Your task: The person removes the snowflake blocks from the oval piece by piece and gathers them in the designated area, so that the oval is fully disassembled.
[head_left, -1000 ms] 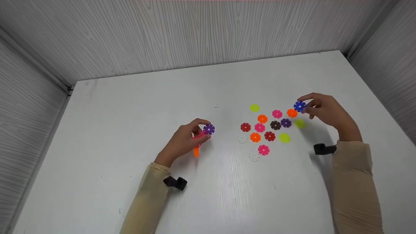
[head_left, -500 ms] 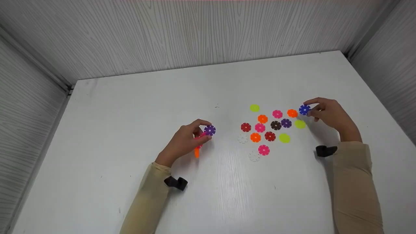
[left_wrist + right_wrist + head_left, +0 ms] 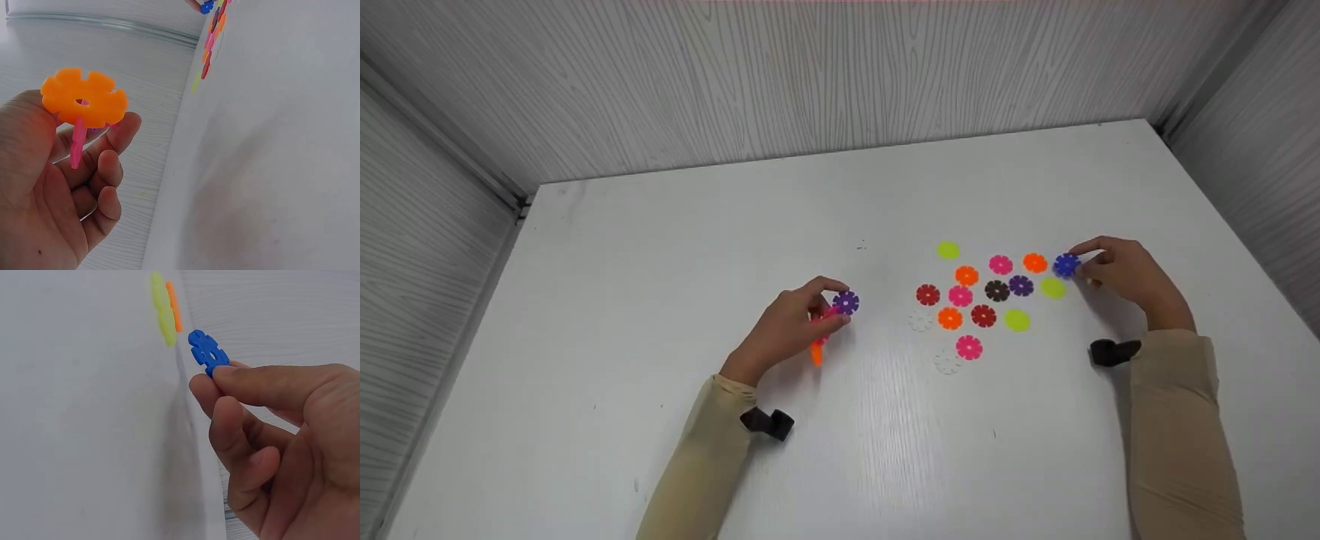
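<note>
My left hand pinches a small cluster of joined notched plastic discs between thumb and fingers. A purple disc faces up at its fingertips, with a pink disc behind it and an orange disc at the other end. Part of the pink is hidden by the hand. Over on the right, my right hand pinches a single blue notched disc by its edge. This blue disc is tilted in the right wrist view, just beyond a yellow-green disc and an orange disc.
Several loose discs lie flat between the hands, among them a brown disc, a red disc, a pink disc and a clear disc. They rest on a white table, with wood-grain panels behind and at the sides.
My right hand has moved slightly right and toward the near side with the blue disc, away from the orange one. The left hand with its joined discs has barely shifted.
</note>
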The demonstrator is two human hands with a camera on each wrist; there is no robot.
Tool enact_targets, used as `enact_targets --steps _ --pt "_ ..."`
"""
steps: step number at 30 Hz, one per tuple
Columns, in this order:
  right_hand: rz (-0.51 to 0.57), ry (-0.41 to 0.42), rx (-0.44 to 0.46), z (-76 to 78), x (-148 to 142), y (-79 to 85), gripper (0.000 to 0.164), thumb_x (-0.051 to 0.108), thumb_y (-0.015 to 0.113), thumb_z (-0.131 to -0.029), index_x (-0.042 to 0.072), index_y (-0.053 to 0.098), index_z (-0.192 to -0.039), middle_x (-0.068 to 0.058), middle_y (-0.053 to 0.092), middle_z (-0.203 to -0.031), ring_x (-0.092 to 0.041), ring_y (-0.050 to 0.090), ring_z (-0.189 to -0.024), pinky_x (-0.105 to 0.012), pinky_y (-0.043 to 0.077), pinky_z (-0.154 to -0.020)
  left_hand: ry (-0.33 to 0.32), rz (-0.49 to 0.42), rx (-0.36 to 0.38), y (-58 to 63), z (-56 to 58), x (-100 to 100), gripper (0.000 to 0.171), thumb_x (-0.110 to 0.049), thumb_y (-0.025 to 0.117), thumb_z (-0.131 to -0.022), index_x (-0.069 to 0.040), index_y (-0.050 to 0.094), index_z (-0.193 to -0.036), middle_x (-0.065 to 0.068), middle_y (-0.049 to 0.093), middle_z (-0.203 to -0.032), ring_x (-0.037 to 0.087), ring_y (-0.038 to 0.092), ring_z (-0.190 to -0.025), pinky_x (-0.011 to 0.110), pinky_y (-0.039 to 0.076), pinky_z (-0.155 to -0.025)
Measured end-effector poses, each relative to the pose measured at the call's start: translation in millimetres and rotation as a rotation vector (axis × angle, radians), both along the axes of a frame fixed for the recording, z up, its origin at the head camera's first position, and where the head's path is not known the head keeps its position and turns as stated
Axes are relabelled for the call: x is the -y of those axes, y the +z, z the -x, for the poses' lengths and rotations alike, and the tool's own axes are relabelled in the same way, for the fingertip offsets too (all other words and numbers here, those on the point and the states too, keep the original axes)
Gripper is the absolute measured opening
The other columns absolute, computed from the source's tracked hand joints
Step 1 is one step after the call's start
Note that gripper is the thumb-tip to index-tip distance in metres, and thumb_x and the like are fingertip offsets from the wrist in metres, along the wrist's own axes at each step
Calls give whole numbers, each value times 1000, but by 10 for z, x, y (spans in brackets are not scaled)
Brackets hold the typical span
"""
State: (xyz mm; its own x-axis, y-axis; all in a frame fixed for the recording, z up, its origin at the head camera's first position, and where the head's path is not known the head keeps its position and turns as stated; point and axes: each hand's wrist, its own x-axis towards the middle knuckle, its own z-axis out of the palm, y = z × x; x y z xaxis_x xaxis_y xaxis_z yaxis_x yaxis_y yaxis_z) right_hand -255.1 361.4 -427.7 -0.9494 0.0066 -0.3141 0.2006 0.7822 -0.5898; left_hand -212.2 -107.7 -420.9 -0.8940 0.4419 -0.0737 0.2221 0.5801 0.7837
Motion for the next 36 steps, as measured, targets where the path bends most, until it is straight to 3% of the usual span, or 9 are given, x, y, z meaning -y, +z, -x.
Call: enact_targets --steps 11,18,26,32,36 --pt "14 8 -7 -4 -10 -31 38 19 52 -98 6 52 -134 -23 58 -112 -24 55 -84 -24 47 -69 -1 30 -8 17 -1 8 38 -26 67 -91 -21 56 -126 3 63 -81 11 51 -63 24 39 -59" --pt "17 -3 21 16 -25 -46 41 22 50 -99 8 48 -138 -22 54 -119 -26 54 -91 -22 47 -73 -21 33 -50 24 -9 2 38 -25 67 -90 -20 57 -126 2 65 -81 10 53 -62 25 39 -61" --pt "48 -8 -89 -2 148 117 47 34 52 -99 8 47 -138 -21 57 -114 -23 58 -86 -28 48 -71 -40 56 -106 15 -16 -17 40 -27 67 -90 -24 59 -130 2 66 -85 13 52 -71 25 41 -64" --pt "58 21 -129 -5 372 251 47 34 52 -99 10 47 -139 -21 60 -115 -26 59 -89 -31 50 -75 -59 55 -66 21 -16 -20 42 -28 68 -90 -27 59 -131 2 62 -83 13 51 -72 24 41 -62" --pt "51 51 -125 -11 513 292 47 33 53 -99 12 46 -140 -20 60 -115 -28 59 -92 -29 48 -78 -39 49 -25 28 -22 -24 45 -27 70 -89 -24 57 -132 2 64 -87 13 53 -73 24 45 -65"
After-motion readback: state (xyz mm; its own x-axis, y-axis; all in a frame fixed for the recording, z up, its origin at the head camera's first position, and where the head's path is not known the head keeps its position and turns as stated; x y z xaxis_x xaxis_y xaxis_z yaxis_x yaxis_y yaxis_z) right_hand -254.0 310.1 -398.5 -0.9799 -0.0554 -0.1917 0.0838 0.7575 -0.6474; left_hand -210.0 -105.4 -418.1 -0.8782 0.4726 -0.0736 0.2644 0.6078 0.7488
